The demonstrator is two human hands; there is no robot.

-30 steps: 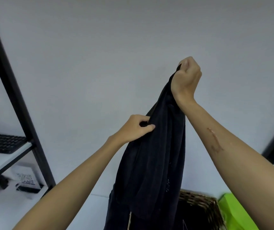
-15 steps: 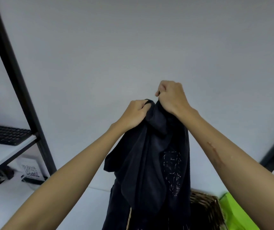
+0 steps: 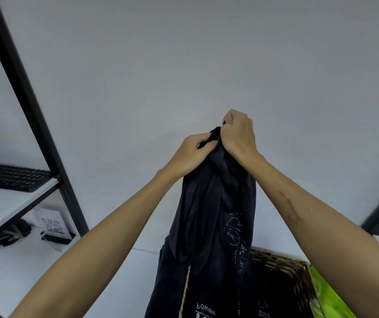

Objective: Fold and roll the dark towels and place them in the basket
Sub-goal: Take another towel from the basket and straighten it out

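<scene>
towel (image 3: 216, 203) now higher, hanging vertically

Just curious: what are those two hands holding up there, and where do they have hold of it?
Both the left hand and the right hand grip the bunched top of a dark printed cloth.

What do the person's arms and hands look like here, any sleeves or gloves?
Both forearms are bare, with no sleeves in view. The left hand and right hand wear no gloves; no rings or watch show. The right forearm bears a long reddish scratch mark.
</scene>
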